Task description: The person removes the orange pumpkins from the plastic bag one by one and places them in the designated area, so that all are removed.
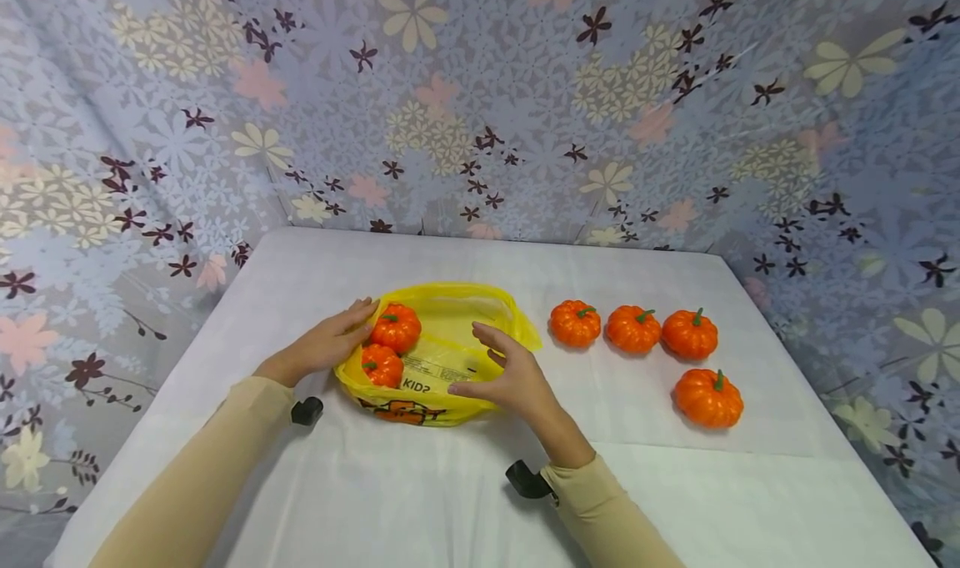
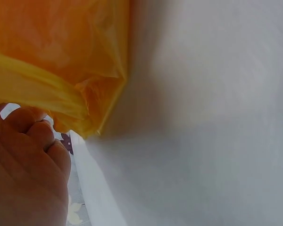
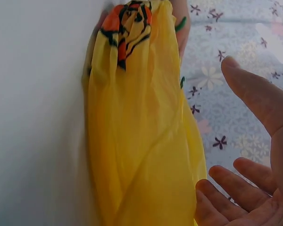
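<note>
A yellow plastic bag (image 1: 461, 409) with printed lettering inside and an orange-and-black print on its front lies with its mouth facing up. Two small orange toy pumpkins (image 1: 396, 329) with green stems sit in its left part, one behind the other. My left hand (image 1: 326, 345) rests along the bag's left side, fingers extended at the rim beside the pumpkins; the left wrist view has the yellow film (image 2: 56, 89) right above its fingers. Over the bag's right side is my right hand (image 1: 521, 380), thumb and fingers spread apart with nothing between them.
Right of the bag, three more pumpkins (image 1: 633, 329) stand in a row, and another pumpkin (image 1: 708, 399) sits nearer the front. All rest on a table (image 1: 420, 501) covered in white cloth. Floral fabric (image 1: 480, 118) hangs behind and along the sides.
</note>
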The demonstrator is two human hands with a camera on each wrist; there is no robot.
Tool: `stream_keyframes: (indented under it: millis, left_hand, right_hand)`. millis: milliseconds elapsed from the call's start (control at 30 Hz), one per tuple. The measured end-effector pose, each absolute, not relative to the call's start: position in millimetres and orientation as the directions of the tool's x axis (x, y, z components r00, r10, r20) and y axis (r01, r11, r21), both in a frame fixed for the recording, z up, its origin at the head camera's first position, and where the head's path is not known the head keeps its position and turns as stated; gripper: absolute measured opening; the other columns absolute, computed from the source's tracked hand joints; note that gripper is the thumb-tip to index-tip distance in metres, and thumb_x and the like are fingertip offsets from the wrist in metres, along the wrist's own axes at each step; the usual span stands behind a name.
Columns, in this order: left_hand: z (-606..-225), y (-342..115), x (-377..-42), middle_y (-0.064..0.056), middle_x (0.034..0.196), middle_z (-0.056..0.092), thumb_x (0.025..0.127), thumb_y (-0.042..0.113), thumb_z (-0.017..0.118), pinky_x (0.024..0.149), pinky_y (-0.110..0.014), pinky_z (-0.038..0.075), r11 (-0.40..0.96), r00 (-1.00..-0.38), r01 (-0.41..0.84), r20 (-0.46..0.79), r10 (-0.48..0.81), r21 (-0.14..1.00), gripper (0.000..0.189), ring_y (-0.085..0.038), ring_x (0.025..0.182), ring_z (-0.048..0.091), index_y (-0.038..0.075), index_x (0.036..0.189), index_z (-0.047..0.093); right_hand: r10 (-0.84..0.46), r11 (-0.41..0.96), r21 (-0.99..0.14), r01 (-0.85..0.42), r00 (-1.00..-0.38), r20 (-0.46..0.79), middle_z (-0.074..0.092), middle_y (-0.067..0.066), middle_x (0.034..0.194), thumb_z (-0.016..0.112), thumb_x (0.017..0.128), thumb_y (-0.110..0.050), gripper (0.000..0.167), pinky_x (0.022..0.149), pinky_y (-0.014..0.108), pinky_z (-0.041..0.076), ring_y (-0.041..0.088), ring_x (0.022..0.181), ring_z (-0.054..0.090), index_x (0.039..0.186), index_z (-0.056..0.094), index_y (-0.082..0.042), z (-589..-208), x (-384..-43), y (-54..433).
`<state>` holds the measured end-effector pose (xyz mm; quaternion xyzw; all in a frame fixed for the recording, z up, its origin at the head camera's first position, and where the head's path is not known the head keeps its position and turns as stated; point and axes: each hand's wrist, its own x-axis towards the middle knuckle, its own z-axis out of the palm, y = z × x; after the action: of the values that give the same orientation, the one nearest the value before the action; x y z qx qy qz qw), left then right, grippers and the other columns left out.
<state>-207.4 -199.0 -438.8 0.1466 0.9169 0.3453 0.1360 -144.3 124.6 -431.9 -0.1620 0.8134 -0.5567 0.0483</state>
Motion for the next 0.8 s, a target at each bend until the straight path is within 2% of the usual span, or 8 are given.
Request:
stream_keyframes:
  millis: [333,567,800]
  left_hand:
    - [-439,-196,-207,-0.013,0.167,0.012,0.110,0.035,0.038,0.120,-0.057,0.007,0.714,-0.919,0.175,-0.148,0.365,0.679,0.058,-0.034,0.153,0.006,0.011,0.161,0.024]
    - [-445,-197,-209,-0.013,0.167,0.012,0.109,0.039,0.037,0.120,-0.058,0.006,0.718,-0.916,0.189,-0.142,0.374,0.670,0.060,-0.035,0.153,0.005,0.013,0.161,0.023]
    - [-443,-198,-208,-0.014,0.167,0.012,0.110,0.037,0.037,0.120,-0.058,0.006,0.711,-0.918,0.193,-0.131,0.374,0.676,0.059,-0.036,0.152,0.005,0.011,0.161,0.023]
  right_hand:
    - [-0.365,0.305,-0.926,-0.222,-0.926,0.102,0.050,0.008,0.149,0.095,0.071,-0.025,0.093,0.113,0.043,0.037,0.033,0.139,0.044,0.150,0.047,-0.011,-433,-145,101]
    - [-0.378,0.305,-0.926,-0.224,-0.921,0.098,0.050,0.014,0.149,0.093,0.073,-0.022,0.090,0.113,0.043,0.038,0.034,0.137,0.046,0.150,0.048,-0.010,-436,-147,92]
    - [-0.407,0.333,-0.911,-0.244,-0.908,0.094,0.051,0.010,0.149,0.092,0.075,-0.028,0.089,0.112,0.041,0.039,0.032,0.137,0.046,0.150,0.048,-0.010,-436,-153,80]
